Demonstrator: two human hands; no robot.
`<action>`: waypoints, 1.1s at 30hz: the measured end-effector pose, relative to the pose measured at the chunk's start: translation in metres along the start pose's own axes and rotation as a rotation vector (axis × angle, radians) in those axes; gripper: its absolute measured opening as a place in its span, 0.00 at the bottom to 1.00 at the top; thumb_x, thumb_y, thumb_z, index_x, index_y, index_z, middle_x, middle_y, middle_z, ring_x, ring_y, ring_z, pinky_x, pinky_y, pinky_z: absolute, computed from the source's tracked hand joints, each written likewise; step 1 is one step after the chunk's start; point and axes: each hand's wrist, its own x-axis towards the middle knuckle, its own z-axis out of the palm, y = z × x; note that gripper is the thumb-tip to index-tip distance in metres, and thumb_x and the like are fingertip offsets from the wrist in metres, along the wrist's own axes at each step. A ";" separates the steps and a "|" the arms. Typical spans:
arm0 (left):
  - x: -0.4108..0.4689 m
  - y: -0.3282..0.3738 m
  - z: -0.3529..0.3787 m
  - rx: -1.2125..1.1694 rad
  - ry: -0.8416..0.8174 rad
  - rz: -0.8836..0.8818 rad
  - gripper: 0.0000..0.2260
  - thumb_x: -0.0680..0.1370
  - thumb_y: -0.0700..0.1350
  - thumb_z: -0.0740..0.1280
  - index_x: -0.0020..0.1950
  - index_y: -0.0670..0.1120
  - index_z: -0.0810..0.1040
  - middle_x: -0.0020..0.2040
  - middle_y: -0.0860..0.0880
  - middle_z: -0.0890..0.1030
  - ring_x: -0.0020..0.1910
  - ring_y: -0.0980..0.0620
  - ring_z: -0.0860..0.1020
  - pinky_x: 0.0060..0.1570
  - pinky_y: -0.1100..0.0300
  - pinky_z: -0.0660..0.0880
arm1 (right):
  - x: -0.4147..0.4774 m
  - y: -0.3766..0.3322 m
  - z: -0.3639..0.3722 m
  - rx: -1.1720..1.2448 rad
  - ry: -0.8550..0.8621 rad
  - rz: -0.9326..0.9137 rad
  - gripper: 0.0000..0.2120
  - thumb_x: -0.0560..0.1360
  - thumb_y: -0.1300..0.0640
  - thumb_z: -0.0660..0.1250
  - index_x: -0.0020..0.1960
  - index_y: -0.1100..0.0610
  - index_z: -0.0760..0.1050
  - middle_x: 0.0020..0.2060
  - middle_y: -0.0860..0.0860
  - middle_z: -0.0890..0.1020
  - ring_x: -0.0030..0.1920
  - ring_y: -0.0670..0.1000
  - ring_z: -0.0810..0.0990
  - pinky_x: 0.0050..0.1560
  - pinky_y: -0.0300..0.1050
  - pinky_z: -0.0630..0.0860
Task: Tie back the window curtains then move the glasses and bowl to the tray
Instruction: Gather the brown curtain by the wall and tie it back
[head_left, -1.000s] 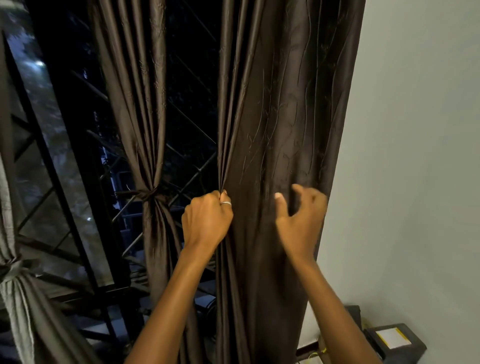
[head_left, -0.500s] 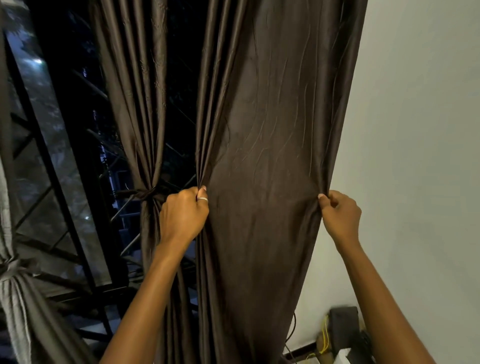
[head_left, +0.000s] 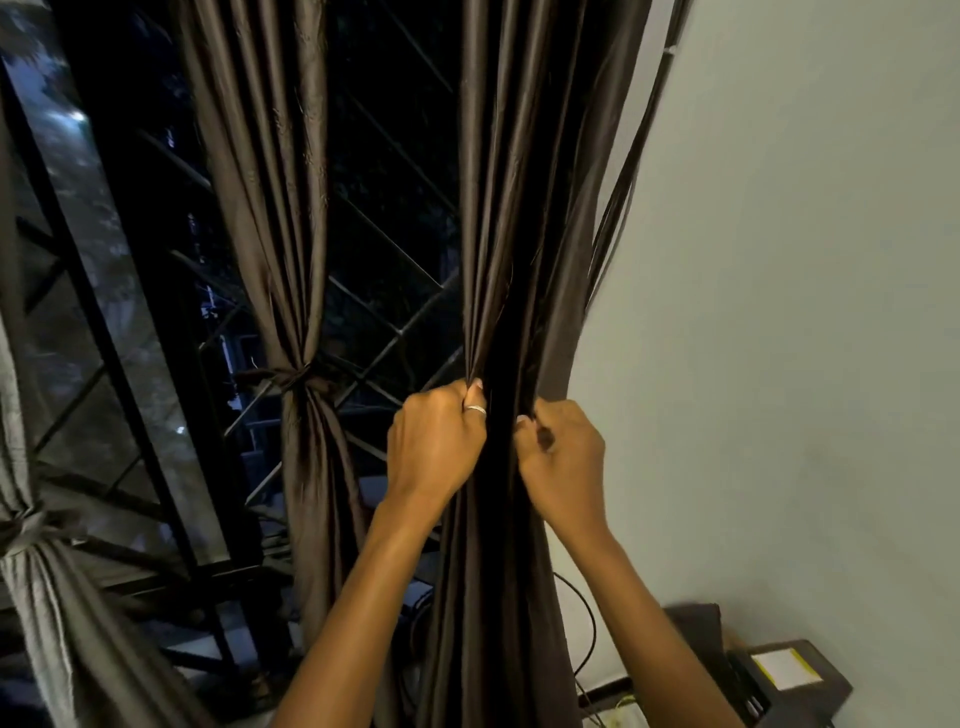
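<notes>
A dark brown curtain (head_left: 524, 208) hangs at the right side of the window, bunched into narrow folds at waist height. My left hand (head_left: 436, 441), with a ring on one finger, grips the left side of the bunch. My right hand (head_left: 563, 467) grips the right side, close beside the left, fingers pinched on the cloth. A second brown curtain (head_left: 291, 260) to the left is gathered with a tie knot (head_left: 298, 376). A grey curtain (head_left: 31, 545) at the far left is also tied. No glasses, bowl or tray are in view.
Behind the curtains is a dark window with a black metal grille (head_left: 395, 332). A pale wall (head_left: 779, 312) fills the right side. At the bottom right stand a dark box (head_left: 789, 680) with a white label and some cables (head_left: 582, 623).
My right hand has moved left from the curtain's right edge, drawing the spread cloth into a narrow bunch against my left hand. The view has tilted slightly.
</notes>
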 end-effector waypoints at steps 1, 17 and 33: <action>0.000 0.001 0.002 -0.018 -0.010 0.008 0.20 0.84 0.52 0.60 0.32 0.49 0.69 0.26 0.53 0.70 0.25 0.53 0.70 0.25 0.59 0.56 | 0.001 -0.004 0.004 0.015 -0.018 0.001 0.06 0.78 0.64 0.66 0.46 0.57 0.81 0.37 0.51 0.76 0.38 0.47 0.76 0.40 0.37 0.73; 0.010 0.011 0.003 -0.262 -0.094 -0.117 0.35 0.65 0.79 0.65 0.28 0.49 0.60 0.20 0.54 0.62 0.19 0.57 0.63 0.21 0.59 0.63 | -0.010 -0.022 0.026 0.215 -0.022 0.052 0.11 0.75 0.59 0.60 0.35 0.52 0.73 0.34 0.45 0.75 0.32 0.47 0.75 0.31 0.48 0.72; 0.021 -0.003 -0.006 -0.219 -0.154 -0.078 0.23 0.82 0.55 0.63 0.30 0.45 0.70 0.26 0.50 0.74 0.26 0.50 0.75 0.27 0.57 0.66 | 0.003 0.001 0.009 0.161 -0.163 -0.034 0.16 0.80 0.60 0.67 0.67 0.53 0.80 0.52 0.48 0.80 0.53 0.43 0.79 0.55 0.37 0.76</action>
